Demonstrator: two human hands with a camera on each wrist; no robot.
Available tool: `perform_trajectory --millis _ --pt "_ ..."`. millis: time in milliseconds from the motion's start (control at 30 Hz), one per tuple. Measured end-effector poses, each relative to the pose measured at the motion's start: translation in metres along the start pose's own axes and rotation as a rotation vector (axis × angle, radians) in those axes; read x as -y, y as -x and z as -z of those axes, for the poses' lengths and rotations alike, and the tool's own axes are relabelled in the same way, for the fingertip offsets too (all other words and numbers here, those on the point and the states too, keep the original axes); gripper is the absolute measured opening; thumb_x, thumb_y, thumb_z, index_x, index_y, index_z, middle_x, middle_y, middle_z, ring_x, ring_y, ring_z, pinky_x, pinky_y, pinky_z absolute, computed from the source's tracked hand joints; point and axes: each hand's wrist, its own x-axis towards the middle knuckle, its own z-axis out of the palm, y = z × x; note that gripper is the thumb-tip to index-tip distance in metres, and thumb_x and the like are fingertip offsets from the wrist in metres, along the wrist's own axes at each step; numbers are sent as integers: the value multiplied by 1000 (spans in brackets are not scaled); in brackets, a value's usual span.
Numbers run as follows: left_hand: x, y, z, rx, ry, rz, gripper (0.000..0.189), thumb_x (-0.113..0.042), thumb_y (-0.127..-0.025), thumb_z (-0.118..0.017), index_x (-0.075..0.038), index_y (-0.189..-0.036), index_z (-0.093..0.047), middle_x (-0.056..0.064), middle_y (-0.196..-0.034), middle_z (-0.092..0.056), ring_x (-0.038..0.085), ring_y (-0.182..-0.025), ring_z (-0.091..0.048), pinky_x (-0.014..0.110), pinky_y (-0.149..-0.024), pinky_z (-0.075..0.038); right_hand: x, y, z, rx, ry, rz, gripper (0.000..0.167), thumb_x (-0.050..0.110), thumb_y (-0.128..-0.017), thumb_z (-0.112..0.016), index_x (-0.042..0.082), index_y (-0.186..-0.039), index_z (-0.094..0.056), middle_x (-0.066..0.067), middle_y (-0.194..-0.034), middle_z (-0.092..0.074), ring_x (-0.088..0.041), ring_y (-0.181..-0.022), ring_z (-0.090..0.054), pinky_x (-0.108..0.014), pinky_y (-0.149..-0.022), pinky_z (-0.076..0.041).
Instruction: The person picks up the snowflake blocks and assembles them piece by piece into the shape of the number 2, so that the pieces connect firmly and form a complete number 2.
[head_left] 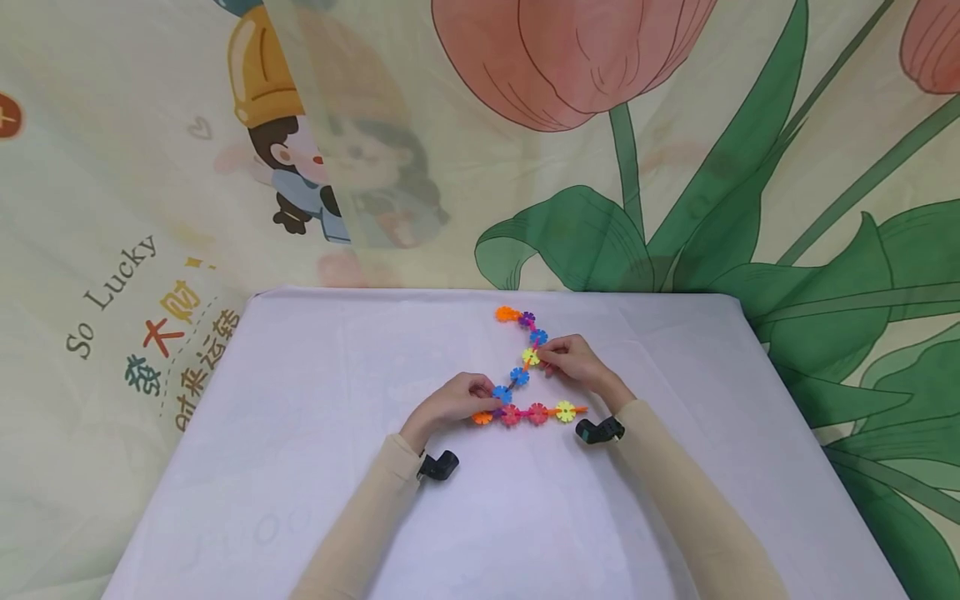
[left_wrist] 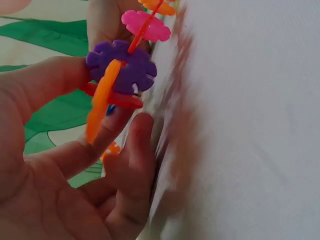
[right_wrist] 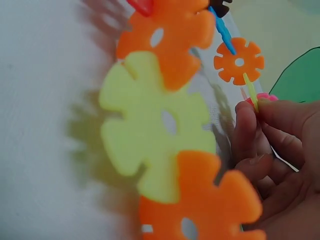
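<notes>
A zigzag chain of coloured plastic snowflake discs [head_left: 537,413] stands over the white table. Its lower row has orange, purple, red and yellow discs, and a slanting middle run with blue discs [head_left: 520,376] climbs to an orange end [head_left: 507,314]. My left hand [head_left: 453,397] holds the chain at its lower left corner, fingers about a purple disc [left_wrist: 122,67] beside an orange disc [left_wrist: 102,102]. With thumb and forefinger my right hand [head_left: 576,360] pinches a yellow disc [right_wrist: 251,92] on the middle run. A larger yellow disc [right_wrist: 145,125] of the chain fills the right wrist view's foreground.
The white-covered table [head_left: 315,358] extends around the chain to its back edge. Behind it hangs a cloth backdrop [head_left: 420,150] printed with tulips and cartoon figures. A small black camera sits on each wrist, over beige sleeves [head_left: 682,492].
</notes>
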Motion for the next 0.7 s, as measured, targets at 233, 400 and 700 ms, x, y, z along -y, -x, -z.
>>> perform_trajectory --millis 233,400,700 --pt "-2 2 -3 -91 -69 66 26 -23 -83 -79 -3 -96 -70 1 -81 -61 14 -72 -53 24 -66 -44 3 5 -4 23 43 107 26 13 -99 -60 -6 -115 -67 -8 -81 -66 -16 -66 -58 -22 -65 -49" --pt "-4 2 -3 -94 -47 89 29 -22 -82 -80 -1 -99 -69 2 -80 -62 14 -70 -53 24 -65 -44 4 10 -5 47 152 144 28 14 -98 -62 -4 -119 -66 -8 -82 -66 -18 -68 -57 -24 -66 -49" --pt "-5 1 -2 -94 -38 110 29 -21 -85 -78 -1 -103 -69 3 -81 -61 15 -70 -53 24 -64 -44 -9 38 11 208 242 115 15 18 -96 -66 4 -97 -71 -5 -86 -65 -19 -75 -55 -24 -65 -49"
